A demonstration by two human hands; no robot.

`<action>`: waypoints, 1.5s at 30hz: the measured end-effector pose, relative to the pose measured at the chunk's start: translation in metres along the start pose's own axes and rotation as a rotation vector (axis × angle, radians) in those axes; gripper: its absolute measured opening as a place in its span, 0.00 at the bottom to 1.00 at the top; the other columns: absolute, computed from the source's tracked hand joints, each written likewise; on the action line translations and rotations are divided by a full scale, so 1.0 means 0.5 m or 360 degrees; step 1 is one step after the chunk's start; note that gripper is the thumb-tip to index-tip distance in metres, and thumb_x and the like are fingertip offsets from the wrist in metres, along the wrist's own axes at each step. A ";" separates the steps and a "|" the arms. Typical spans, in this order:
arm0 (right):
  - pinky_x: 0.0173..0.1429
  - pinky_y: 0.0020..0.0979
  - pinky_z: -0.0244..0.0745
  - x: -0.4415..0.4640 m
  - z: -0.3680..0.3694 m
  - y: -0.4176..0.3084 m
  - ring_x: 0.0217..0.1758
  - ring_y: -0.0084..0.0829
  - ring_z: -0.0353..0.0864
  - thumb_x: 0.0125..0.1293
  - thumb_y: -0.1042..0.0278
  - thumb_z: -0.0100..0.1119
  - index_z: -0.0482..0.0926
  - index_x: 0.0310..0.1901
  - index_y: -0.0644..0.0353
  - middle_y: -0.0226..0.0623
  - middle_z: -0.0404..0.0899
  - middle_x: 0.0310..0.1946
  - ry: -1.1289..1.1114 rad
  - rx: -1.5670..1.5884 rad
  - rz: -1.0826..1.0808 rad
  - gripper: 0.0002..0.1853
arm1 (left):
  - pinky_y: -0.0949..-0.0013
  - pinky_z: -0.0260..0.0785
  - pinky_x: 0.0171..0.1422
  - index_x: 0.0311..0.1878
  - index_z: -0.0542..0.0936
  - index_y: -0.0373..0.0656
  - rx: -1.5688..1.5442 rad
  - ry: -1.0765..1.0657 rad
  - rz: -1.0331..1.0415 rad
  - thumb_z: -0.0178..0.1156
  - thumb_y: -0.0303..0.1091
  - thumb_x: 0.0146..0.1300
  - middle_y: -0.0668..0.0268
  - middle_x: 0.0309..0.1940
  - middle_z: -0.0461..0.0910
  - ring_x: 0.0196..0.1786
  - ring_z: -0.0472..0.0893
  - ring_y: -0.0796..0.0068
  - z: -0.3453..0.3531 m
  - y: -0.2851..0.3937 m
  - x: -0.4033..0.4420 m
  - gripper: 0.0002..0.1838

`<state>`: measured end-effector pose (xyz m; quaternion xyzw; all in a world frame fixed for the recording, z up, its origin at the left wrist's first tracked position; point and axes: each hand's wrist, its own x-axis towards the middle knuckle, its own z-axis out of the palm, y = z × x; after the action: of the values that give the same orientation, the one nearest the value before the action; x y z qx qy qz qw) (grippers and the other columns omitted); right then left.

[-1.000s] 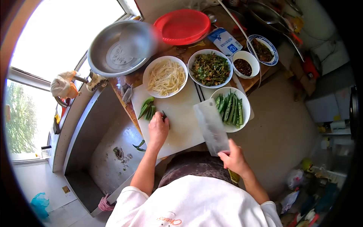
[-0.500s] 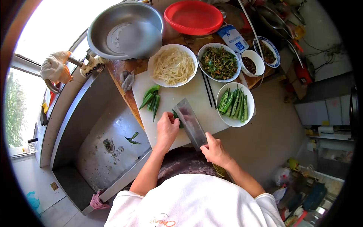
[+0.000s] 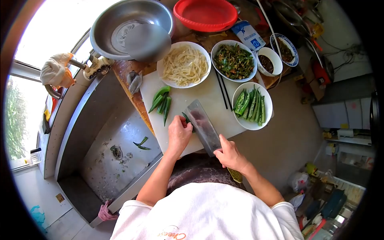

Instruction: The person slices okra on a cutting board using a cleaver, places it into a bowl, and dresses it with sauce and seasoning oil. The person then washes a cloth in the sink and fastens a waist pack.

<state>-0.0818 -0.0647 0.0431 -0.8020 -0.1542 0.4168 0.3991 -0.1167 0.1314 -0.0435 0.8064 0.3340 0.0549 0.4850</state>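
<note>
We judged slicing in hand: left fingers (image 3: 180,121) pinched green pod (image 3: 185,117) over board (image 3: 180,102), right fingers (image 3: 226,144) clamped on cleaver (image 3: 204,129), blade just beside pod. Next cut, we reckoned, called for left fingertips clear.

a wooden table (image 3: 141,105) carries a white cutting board (image 3: 180,98), a grey cloth (image 3: 135,82) beside it and, farther back, a blue-and-white packet (image 3: 248,36) and a red basin (image 3: 205,14).

Okra pods (image 3: 166,109) lie on the board (image 3: 181,97), left of the cleaver (image 3: 203,127).
</note>
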 end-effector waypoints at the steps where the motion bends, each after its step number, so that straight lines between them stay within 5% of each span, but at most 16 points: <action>1: 0.20 0.31 0.74 0.002 0.003 0.005 0.14 0.30 0.77 0.62 0.75 0.54 0.55 0.64 0.80 0.51 0.81 0.26 0.0013 -0.0023 -0.0027 0.32 | 0.58 0.73 0.39 0.38 0.75 0.32 0.0023 0.0001 0.0017 0.63 0.28 0.54 0.52 0.25 0.79 0.30 0.80 0.53 -0.003 0.004 -0.001 0.11; 6: 0.21 0.32 0.74 0.014 0.009 0.020 0.15 0.30 0.77 0.62 0.75 0.54 0.54 0.65 0.80 0.52 0.81 0.26 0.0037 -0.0094 -0.0121 0.32 | 0.56 0.73 0.38 0.36 0.74 0.32 0.0052 0.0011 0.0018 0.63 0.28 0.53 0.50 0.25 0.79 0.30 0.80 0.51 -0.001 0.003 0.002 0.11; 10: 0.42 0.55 0.73 0.018 0.008 0.014 0.34 0.62 0.79 0.57 0.77 0.48 0.61 0.56 0.79 0.67 0.76 0.26 0.0119 -0.0211 -0.0308 0.24 | 0.56 0.72 0.37 0.35 0.74 0.32 0.0062 0.0053 0.0042 0.63 0.27 0.53 0.51 0.24 0.78 0.29 0.79 0.51 0.002 0.002 0.003 0.11; 19: 0.43 0.57 0.73 0.045 0.057 0.024 0.36 0.67 0.77 0.59 0.77 0.49 0.60 0.56 0.75 0.66 0.77 0.27 0.0251 -0.0618 -0.0379 0.24 | 0.54 0.71 0.39 0.35 0.73 0.35 0.0438 0.0216 0.0199 0.61 0.27 0.53 0.52 0.26 0.78 0.31 0.79 0.51 -0.032 -0.003 0.008 0.10; 23: 0.35 0.52 0.78 0.029 0.037 0.045 0.27 0.57 0.82 0.58 0.78 0.49 0.62 0.55 0.70 0.60 0.78 0.24 0.0204 -0.0360 -0.0285 0.21 | 0.54 0.71 0.40 0.38 0.74 0.34 0.0399 0.0163 0.0133 0.60 0.28 0.54 0.51 0.28 0.78 0.33 0.79 0.51 -0.045 -0.013 0.006 0.10; 27: 0.16 0.26 0.71 0.000 -0.007 0.020 0.14 0.22 0.74 0.58 0.76 0.60 0.61 0.60 0.75 0.43 0.81 0.28 0.0027 0.0331 0.0017 0.29 | 0.55 0.72 0.41 0.39 0.75 0.35 0.0354 0.0140 0.0142 0.59 0.28 0.55 0.52 0.30 0.79 0.35 0.79 0.51 -0.051 -0.016 0.000 0.10; 31: 0.14 0.24 0.68 -0.001 -0.021 0.063 0.12 0.21 0.71 0.59 0.81 0.58 0.63 0.60 0.70 0.35 0.77 0.27 0.0037 0.0739 0.0020 0.26 | 0.55 0.72 0.41 0.40 0.75 0.35 0.0421 0.0175 0.0194 0.60 0.29 0.56 0.52 0.31 0.79 0.35 0.80 0.51 -0.044 -0.022 -0.003 0.10; 39: 0.12 0.25 0.68 0.022 -0.013 0.119 0.11 0.22 0.70 0.58 0.82 0.57 0.64 0.55 0.67 0.36 0.75 0.30 0.0030 0.0942 -0.0050 0.23 | 0.53 0.73 0.43 0.42 0.76 0.33 0.0712 0.0218 0.0508 0.64 0.31 0.54 0.51 0.33 0.80 0.38 0.80 0.48 -0.029 -0.006 -0.017 0.15; 42: 0.12 0.25 0.69 0.029 -0.001 0.125 0.11 0.23 0.70 0.58 0.82 0.57 0.63 0.57 0.67 0.37 0.76 0.31 0.0024 0.0944 -0.0022 0.24 | 0.56 0.74 0.42 0.45 0.76 0.33 0.0542 0.0101 0.0372 0.66 0.31 0.54 0.52 0.34 0.81 0.38 0.81 0.52 -0.019 -0.005 -0.002 0.17; 45: 0.14 0.25 0.69 0.037 0.017 0.129 0.13 0.23 0.71 0.58 0.81 0.57 0.62 0.58 0.67 0.37 0.75 0.32 -0.0043 0.0968 -0.0057 0.26 | 0.65 0.75 0.42 0.48 0.77 0.33 0.0116 -0.0032 0.0032 0.70 0.30 0.53 0.57 0.33 0.82 0.35 0.82 0.66 -0.002 0.014 0.006 0.21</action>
<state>-0.0830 -0.0905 -0.0194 -0.6372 -0.0417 0.4474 0.6261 -0.1116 0.1318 -0.0377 0.8274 0.3228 0.0394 0.4579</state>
